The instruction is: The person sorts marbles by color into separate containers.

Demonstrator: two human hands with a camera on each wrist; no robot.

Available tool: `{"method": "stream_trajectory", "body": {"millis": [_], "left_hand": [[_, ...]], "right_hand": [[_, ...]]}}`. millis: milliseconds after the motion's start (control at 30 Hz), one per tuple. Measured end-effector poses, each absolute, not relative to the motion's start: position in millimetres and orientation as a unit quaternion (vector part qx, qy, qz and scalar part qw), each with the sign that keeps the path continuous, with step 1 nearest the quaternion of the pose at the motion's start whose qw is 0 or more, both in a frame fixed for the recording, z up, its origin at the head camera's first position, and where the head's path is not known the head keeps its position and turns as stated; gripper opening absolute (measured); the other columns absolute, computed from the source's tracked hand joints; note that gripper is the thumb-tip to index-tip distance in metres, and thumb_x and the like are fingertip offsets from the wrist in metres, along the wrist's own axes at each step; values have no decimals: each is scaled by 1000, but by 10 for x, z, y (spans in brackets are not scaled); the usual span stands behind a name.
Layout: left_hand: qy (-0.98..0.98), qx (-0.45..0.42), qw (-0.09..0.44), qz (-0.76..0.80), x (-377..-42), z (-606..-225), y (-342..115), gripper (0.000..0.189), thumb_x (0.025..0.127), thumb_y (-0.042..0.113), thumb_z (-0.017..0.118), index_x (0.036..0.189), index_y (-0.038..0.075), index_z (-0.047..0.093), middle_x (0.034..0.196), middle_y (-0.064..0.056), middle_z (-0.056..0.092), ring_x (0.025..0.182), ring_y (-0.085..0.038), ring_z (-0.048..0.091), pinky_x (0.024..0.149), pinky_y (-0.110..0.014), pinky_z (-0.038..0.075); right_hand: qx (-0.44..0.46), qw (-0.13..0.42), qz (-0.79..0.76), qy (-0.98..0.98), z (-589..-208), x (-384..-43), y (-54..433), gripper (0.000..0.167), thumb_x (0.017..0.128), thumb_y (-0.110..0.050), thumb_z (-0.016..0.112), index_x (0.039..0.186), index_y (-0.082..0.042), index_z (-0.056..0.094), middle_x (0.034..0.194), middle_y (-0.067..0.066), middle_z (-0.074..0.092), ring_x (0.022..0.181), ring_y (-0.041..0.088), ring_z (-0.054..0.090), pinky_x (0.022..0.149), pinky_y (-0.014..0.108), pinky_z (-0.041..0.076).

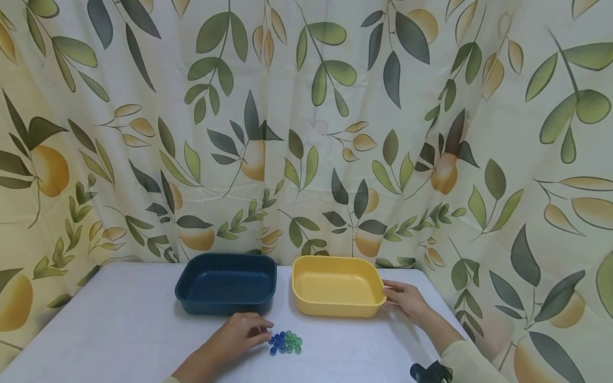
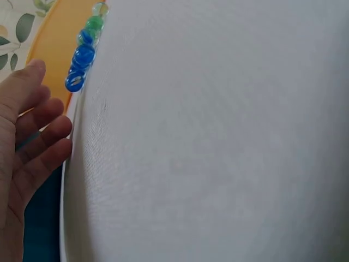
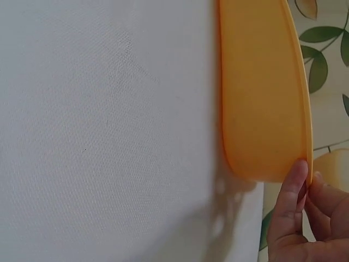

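Note:
A cluster of glass marbles lies on the white table, blue marbles on the left and green marbles on the right. Just left of them is my left hand, its fingers loosely bent with nothing in them; in the left wrist view the fingertips are apart from the blue marbles. My right hand pinches the right-hand rim of a yellow tray. Seen from the right wrist, thumb and fingers meet on either side of that rim. The tray's inside shows bare.
A dark blue tray stands left of the yellow one, behind my left hand. Close behind both trays hangs a curtain printed with leaves and fruit. A black object sits by my right sleeve at the front right.

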State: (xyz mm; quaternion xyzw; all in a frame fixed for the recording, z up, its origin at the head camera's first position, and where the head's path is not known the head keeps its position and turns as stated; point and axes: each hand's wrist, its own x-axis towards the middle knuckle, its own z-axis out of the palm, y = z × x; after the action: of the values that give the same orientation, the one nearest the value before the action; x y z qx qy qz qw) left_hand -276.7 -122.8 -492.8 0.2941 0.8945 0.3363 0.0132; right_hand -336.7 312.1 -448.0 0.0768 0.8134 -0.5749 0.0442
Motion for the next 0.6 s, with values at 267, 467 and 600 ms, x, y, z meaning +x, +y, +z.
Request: {"method": "stream_trajectory", "body": {"millis": [267, 467, 600], "left_hand": [[889, 277, 40, 361, -2793, -4965, -1186, 26, 87, 30, 74, 108, 15, 76, 88, 18, 68, 74, 3, 54, 67, -17, 53], [893, 263, 41, 362, -2820, -5005, -1161, 24, 85, 27, 77, 105, 15, 77, 86, 18, 68, 74, 5, 55, 66, -17, 53], [891, 264, 42, 367, -2823, -5008, -1151, 23, 84, 26, 78, 103, 13, 77, 84, 19, 66, 73, 4, 54, 65, -16, 52]], "right_hand": [[72, 45, -592, 801, -4487, -3357, 3124, 47, 99, -3, 56, 141, 13, 41, 119, 26, 65, 85, 16, 70, 81, 36, 61], [95, 54, -585, 804, -4463, -3358, 3113, 47, 99, -7, 57, 141, 9, 43, 123, 26, 62, 85, 15, 70, 82, 35, 61], [101, 58, -581, 805, -4451, -3359, 3107, 48, 99, -8, 57, 142, 8, 43, 125, 27, 61, 85, 15, 70, 84, 35, 61]]}}
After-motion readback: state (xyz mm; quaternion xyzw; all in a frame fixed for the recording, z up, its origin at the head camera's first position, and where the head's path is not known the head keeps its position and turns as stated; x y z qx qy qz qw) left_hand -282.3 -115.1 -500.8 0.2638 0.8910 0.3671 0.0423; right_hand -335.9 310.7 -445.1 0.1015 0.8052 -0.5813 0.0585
